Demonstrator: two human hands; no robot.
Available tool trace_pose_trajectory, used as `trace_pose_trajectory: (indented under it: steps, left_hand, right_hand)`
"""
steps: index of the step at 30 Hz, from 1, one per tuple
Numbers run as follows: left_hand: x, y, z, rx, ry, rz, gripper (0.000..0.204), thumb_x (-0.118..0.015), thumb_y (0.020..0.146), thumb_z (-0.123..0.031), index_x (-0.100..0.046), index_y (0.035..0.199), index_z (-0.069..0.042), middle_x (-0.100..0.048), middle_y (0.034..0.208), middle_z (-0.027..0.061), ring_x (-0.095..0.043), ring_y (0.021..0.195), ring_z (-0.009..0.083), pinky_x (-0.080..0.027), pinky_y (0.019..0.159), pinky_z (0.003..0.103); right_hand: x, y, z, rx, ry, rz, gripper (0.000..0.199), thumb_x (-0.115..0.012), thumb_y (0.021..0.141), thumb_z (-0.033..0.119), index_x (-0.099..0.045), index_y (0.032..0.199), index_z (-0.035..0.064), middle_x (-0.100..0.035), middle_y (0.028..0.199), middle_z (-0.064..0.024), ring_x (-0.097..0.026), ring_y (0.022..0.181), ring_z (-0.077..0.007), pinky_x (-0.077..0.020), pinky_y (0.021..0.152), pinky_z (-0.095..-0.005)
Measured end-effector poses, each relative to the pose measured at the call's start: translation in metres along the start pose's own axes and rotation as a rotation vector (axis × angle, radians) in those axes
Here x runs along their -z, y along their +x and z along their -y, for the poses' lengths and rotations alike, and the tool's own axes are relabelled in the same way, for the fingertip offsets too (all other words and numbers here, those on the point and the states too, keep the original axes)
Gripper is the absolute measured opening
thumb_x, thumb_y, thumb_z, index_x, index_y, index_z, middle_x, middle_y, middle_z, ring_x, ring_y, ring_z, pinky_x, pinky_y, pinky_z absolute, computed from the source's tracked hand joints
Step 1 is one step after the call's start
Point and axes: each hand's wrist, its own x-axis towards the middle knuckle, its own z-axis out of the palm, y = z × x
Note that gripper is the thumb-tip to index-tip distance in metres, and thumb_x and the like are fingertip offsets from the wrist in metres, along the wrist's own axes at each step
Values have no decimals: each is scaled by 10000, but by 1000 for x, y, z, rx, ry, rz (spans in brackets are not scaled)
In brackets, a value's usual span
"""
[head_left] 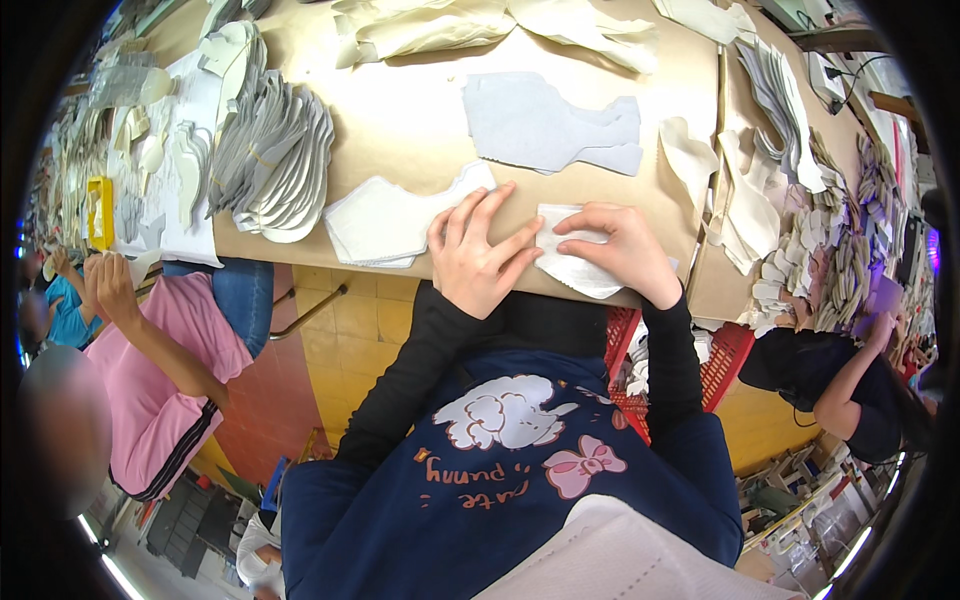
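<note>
The left hand (480, 255) lies flat, fingers spread, on the near edge of the brown paper-covered table (400, 110), its fingertips touching a small white fabric piece (572, 262). The right hand (620, 250) rests on that same piece, fingers curled and pinching its upper edge (thumb hidden beneath). Just left of the fabric piece sits a stack of white cut pieces (390, 222); beyond it, farther up the table, lies a pale grey cut shape (545, 125). Far left of it, a fanned pile of grey soles (275, 160).
</note>
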Motion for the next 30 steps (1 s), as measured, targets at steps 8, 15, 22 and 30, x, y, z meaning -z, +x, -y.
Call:
trace_pose_trajectory:
  steps: [8, 15, 22, 30]
  left_hand:
    - [0, 1, 0, -27, 38, 28, 368, -749, 861, -386, -757, 1220, -307, -541, 1495, 40, -455, 1365, 296, -279, 1104, 464]
    - [2, 1, 0, -43, 62, 45, 401, -737, 881, -379, -710, 1275, -310, -513, 1514, 53, -436, 1389, 313, -310, 1090, 483]
    - [2, 1, -2, -22, 57, 59, 393, -746, 870, -371, -722, 1258, -310, -509, 1520, 48, -420, 1402, 319, -299, 1106, 486]
    - [1, 1, -2, -17, 56, 60, 408, -758, 856, -355, -725, 1261, -319, -516, 1516, 42, -418, 1409, 314, -288, 1116, 486]
  right_hand:
    - [1, -1, 1, 0, 3, -1, 208, -789, 831, 121, -773, 1015, 27, -749, 963, -132, -718, 916, -283, -545, 837, -357]
    - [0, -6, -4, 105, 28, -23, 236, -770, 852, 93, -756, 1076, 18, -746, 969, -112, -696, 856, -219, -530, 807, -330]
    - [34, -46, 5, -249, -24, 101, 251, -725, 889, 131, -738, 1112, 18, -734, 953, -120, -657, 820, -185, -516, 781, -309]
    - [28, -58, -6, -179, -84, -75, 208, -720, 885, 109, -739, 1072, 19, -720, 920, -118, -663, 809, -194, -522, 778, -306]
